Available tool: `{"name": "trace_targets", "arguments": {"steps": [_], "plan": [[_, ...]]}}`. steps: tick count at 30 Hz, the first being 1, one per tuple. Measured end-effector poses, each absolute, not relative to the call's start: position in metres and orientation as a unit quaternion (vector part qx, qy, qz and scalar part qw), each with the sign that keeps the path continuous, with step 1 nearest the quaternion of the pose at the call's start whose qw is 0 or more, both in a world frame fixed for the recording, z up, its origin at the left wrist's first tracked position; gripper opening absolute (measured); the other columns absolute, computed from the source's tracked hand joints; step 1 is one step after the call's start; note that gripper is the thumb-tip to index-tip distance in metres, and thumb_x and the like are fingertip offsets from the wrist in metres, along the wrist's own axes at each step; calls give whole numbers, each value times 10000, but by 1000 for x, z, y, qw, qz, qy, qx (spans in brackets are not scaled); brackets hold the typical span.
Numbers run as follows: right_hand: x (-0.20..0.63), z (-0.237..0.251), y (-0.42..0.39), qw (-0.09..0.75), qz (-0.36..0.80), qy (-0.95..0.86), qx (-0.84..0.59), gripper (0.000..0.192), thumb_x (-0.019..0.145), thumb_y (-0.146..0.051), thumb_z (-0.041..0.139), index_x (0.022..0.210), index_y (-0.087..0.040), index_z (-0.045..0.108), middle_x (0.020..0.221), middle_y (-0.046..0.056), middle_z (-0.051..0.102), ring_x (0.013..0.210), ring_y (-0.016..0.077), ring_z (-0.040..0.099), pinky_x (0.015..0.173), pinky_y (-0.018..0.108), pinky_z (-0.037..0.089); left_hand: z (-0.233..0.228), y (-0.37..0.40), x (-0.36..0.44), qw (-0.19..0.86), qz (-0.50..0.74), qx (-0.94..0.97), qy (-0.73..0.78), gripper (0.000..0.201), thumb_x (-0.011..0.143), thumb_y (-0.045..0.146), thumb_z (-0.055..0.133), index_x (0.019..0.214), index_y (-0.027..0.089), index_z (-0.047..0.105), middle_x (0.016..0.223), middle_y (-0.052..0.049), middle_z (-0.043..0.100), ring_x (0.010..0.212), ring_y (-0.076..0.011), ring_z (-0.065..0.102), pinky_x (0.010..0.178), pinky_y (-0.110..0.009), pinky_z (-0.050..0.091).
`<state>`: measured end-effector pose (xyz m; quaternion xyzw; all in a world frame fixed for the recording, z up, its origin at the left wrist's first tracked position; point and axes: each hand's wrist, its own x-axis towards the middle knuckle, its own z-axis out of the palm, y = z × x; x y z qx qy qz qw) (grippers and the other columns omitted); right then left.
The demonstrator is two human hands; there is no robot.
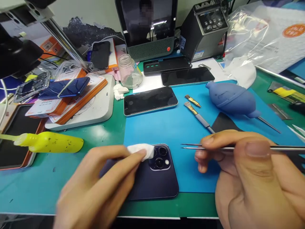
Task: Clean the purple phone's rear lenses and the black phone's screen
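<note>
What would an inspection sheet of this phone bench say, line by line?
Surface: blue mat on a green bench.
Job's things: dark purple phone lying face down; white wad pressed beside its camera lenses; tweezers pointing left.
Clutter: yellow bottle, blue blower, two brushes, glass jar, black phone.
Grippers: left hand holds the wad; right hand pinches the tweezers.
Cables: white cable at the left edge.
Surroundings: screen, grey machine.

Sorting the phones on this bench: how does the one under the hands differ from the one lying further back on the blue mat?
The near phone lies back up, camera lenses showing; the far phone lies screen up. The left hand presses a white wad on the near one; nothing touches the far one. Both lie flat.
</note>
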<state>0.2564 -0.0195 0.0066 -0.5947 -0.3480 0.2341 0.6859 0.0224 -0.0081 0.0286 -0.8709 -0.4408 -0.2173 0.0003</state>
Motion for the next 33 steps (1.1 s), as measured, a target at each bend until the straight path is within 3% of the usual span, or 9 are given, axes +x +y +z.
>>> {"name": "trace_targets", "arguments": {"steps": [3, 7, 13, 18, 23, 30, 33], "plan": [[255, 10, -23, 684, 272, -337, -587, 295, 1099, -452, 624, 907, -318, 804, 993, -2, 763, 830, 161, 715, 604, 273, 571, 30, 4, 46, -53, -206, -897, -388, 350, 1151, 139, 532, 1477, 223, 629, 1291, -15, 590, 1189, -66, 571, 1143, -122, 368], [255, 17, -21, 675, 298, -365, -567, 341, 1094, -548, 630, 919, -321, 814, 938, -11, 746, 782, 125, 710, 599, 222, 565, 37, 15, 48, -60, -179, -918, -349, 342, 1152, 150, 542, 1487, 178, 608, 1315, -38, 590, 1179, -103, 559, 1088, -171, 410], [254, 22, -19, 681, 314, -358, -557, 339, 1111, -508, 622, 918, -303, 812, 968, -13, 743, 793, 114, 714, 628, 218, 570, 53, 32, 44, -39, -108, -964, -239, 375, 1202, 176, 293, 1431, 158, 589, 1241, -28, 686, 1101, -174, 574, 985, -307, 455], [254, 21, -22, 681, 319, -364, -549, 312, 1105, -491, 638, 926, -301, 809, 962, -16, 738, 804, 126, 704, 655, 238, 571, 54, 37, 47, -64, -108, -955, -270, 285, 1161, 100, 438, 1388, 199, 578, 1229, -13, 662, 1009, -175, 545, 893, -333, 428], [255, 21, -22, 681, 314, -371, -548, 307, 1118, -438, 622, 930, -284, 808, 967, -9, 738, 787, 119, 677, 674, 246, 554, 53, 39, 50, -27, -102, -962, -252, 235, 1168, 179, 453, 1336, 223, 612, 1094, -19, 645, 903, -208, 500, 804, -384, 414], [256, 18, -19, 674, 304, -386, -552, 325, 1109, -453, 617, 924, -274, 816, 941, 21, 738, 775, 153, 694, 630, 272, 556, 48, 25, 22, -9, -160, -954, -253, 247, 1099, 89, 559, 1296, 202, 658, 1181, -24, 741, 1069, -197, 637, 929, -377, 506], [254, 17, -19, 662, 299, -396, -562, 309, 1113, -422, 611, 931, -287, 820, 912, 14, 731, 785, 157, 702, 616, 271, 556, 40, 11, -10, 4, -206, -918, -339, 330, 1026, 17, 629, 1289, 216, 640, 1162, -24, 717, 1064, -183, 657, 972, -367, 530]]}}
